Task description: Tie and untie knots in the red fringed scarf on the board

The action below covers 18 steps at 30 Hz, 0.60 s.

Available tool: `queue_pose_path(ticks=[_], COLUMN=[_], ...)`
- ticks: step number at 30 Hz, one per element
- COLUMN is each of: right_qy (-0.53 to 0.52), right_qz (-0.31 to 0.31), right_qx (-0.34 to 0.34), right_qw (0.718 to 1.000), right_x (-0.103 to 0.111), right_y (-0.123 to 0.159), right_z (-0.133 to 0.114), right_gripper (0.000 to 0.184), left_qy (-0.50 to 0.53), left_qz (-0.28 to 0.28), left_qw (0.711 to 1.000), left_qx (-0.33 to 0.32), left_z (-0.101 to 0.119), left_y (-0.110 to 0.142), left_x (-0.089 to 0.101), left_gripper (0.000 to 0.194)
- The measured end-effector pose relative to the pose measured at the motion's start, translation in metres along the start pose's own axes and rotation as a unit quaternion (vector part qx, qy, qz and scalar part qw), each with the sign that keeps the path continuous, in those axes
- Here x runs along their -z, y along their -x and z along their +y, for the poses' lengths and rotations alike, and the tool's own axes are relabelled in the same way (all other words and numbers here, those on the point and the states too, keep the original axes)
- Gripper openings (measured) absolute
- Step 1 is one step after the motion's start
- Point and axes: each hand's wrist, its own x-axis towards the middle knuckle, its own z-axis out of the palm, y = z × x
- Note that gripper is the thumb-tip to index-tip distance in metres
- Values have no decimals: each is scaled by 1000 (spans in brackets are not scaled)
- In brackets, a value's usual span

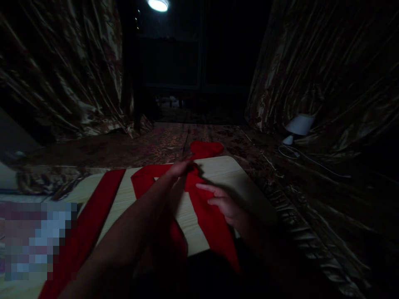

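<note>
A long red cloth strip (210, 222) lies in folds and loops over a pale wood-grain table (249, 187). At the far part of the table my left hand (181, 167) is closed on the cloth, its fingertips partly lost in shadow. My right hand (226, 205) is nearer and to the right, its index finger stretched out along the strip and another finger apart below it. Its fingers touch or hover just over the cloth; which, I cannot tell. A bunched red end (206, 148) lies beyond the table's far edge. Another red length (90, 224) crosses the table at left.
Behind the table is a patterned cover (168, 139), with a small white lamp (301, 124) and its cord (324, 164) at right. Patterned curtains (62, 70) hang on both sides of a dark window (174, 62). A blurred-out patch covers the lower left. The room is dim.
</note>
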Motion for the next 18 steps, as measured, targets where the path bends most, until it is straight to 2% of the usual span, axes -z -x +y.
queue_pose_path(ticks=[2,3,4,6,7,9,11,12,14,16,18], right_qy=[-20,-15,-5,19,26,26,12,4,-6,-3,15], right_qz=[80,113,141,189,213,247,240,228,212,222,245], right_qx=[33,54,74,115,136,164,149,131,98,68,40], right_qw=[996,992,987,975,967,955,959,965,972,973,969], right_x=[14,22,29,43,48,53,50,47,37,26,16], right_y=[-3,-4,-4,-2,-1,0,0,-1,-3,-6,-9], right_z=[10,14,16,16,16,13,10,9,8,8,9], right_gripper=[68,68,68,68,69,71,75,77,81,82,79], left_qy=[-127,-195,-264,-376,-411,-449,-459,-449,-439,-474,-526], left_qz=[22,20,13,-38,-75,-109,-160,-215,-295,-319,-303], left_qw=[991,978,959,917,898,875,863,856,838,812,786], left_qx=[-30,-67,-101,-127,-140,-147,-137,-137,-132,-123,-121], left_z=[1,1,0,-1,-2,-2,-2,-2,-5,-12,-23], left_y=[20,32,45,76,93,128,161,176,201,219,230], left_x=[12,19,27,40,47,60,72,78,88,93,93], left_gripper=[39,41,34,21,21,27,34,41,72,99,113])
